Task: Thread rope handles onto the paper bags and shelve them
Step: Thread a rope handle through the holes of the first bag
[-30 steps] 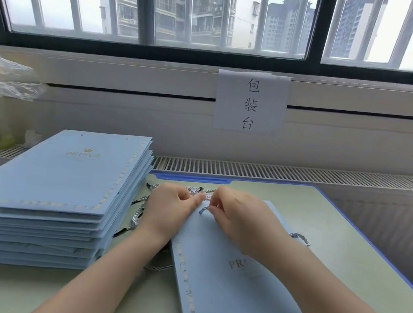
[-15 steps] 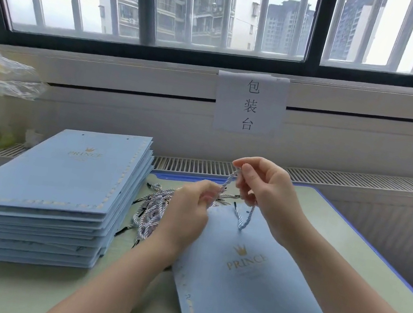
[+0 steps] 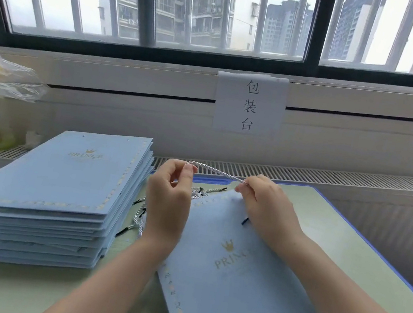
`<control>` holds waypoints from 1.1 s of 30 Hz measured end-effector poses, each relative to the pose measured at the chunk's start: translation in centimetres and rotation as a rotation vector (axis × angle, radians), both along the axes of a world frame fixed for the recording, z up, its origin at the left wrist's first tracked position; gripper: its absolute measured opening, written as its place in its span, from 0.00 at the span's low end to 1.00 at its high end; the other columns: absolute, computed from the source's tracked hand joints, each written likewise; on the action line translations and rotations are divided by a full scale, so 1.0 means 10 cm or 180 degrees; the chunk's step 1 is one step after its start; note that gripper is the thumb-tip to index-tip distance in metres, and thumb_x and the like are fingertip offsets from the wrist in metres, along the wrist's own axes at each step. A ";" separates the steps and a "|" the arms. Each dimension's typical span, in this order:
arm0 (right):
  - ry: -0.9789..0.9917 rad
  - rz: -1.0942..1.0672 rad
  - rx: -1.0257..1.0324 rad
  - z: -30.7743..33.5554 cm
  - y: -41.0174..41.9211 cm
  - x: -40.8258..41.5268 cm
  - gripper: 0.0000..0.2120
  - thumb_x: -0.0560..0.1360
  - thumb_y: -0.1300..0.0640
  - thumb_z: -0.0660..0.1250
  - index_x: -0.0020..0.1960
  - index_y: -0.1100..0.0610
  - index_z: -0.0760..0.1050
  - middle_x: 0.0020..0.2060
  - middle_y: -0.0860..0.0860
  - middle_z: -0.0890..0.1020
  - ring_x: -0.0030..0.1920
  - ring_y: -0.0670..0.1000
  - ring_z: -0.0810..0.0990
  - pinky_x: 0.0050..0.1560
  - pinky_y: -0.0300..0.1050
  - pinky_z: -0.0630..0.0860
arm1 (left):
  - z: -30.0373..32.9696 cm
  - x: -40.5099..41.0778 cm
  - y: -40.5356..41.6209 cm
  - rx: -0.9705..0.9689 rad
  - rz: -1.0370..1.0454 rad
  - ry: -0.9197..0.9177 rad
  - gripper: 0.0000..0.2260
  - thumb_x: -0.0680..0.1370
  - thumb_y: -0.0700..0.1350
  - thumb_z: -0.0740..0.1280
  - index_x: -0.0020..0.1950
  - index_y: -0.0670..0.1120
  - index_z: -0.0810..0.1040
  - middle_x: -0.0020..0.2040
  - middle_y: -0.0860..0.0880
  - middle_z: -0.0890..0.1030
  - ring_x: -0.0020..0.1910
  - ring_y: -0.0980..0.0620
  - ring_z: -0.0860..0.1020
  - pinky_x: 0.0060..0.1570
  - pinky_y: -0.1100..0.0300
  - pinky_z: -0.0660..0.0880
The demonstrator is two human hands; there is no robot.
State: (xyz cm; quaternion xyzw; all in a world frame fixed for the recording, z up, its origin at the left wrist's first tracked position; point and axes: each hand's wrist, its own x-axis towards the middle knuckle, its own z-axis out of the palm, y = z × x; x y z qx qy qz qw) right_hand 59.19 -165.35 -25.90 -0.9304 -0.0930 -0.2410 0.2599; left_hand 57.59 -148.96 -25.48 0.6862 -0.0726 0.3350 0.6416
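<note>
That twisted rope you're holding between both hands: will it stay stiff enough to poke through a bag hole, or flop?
The rope probably flops: it spans only because the left hand and right hand pinch it. Spare ropes beside the bag lie curled, so likely limp and light. Its dark tip looks stiffer; lead with that.

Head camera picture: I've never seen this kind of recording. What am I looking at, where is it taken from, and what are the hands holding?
There is no machine here. A camera worn on a person's head looks forward and down, so the two bare arms reaching in from below are the wearer's own. The left hand and right hand each pinch one white rope, stretched between them above a flat blue bag lying on the green table. To the left sits a stack of the same bags, with spare ropes lying beside it. On the wall behind hangs a paper sign, under a barred window.
</note>
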 end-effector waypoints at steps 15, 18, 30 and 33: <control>0.1062 0.1302 0.2389 0.10 0.05 -0.06 0.12 0.80 0.65 0.58 0.48 0.57 0.79 0.37 0.50 0.82 0.38 0.44 0.80 0.40 0.37 0.74 | -0.20 0.08 -0.03 0.2012 -0.0168 0.0167 0.17 0.75 0.46 0.70 0.64 0.46 0.76 0.52 0.52 0.81 0.50 0.54 0.77 0.52 0.59 0.73; 0.1175 0.1567 0.2296 0.07 0.13 -0.11 0.09 0.79 0.65 0.61 0.50 0.57 0.79 0.43 0.52 0.84 0.41 0.44 0.80 0.40 0.36 0.75 | -0.21 0.10 -0.03 0.1961 -0.0380 0.0119 0.12 0.74 0.49 0.68 0.56 0.49 0.80 0.46 0.53 0.83 0.47 0.54 0.80 0.49 0.53 0.75; 0.0836 0.1195 0.2653 0.09 0.07 -0.07 0.22 0.73 0.76 0.50 0.44 0.60 0.80 0.41 0.53 0.83 0.37 0.46 0.80 0.39 0.35 0.76 | -0.18 0.09 -0.02 0.1736 -0.0290 0.0273 0.07 0.77 0.45 0.68 0.54 0.45 0.80 0.41 0.53 0.82 0.42 0.52 0.80 0.47 0.51 0.77; 0.1343 0.1468 0.2655 0.08 0.13 -0.10 0.18 0.76 0.72 0.52 0.48 0.64 0.80 0.44 0.56 0.84 0.43 0.47 0.81 0.42 0.37 0.77 | -0.21 0.09 -0.03 0.1942 -0.0372 0.0311 0.14 0.76 0.47 0.70 0.61 0.46 0.77 0.46 0.52 0.82 0.45 0.52 0.80 0.50 0.53 0.76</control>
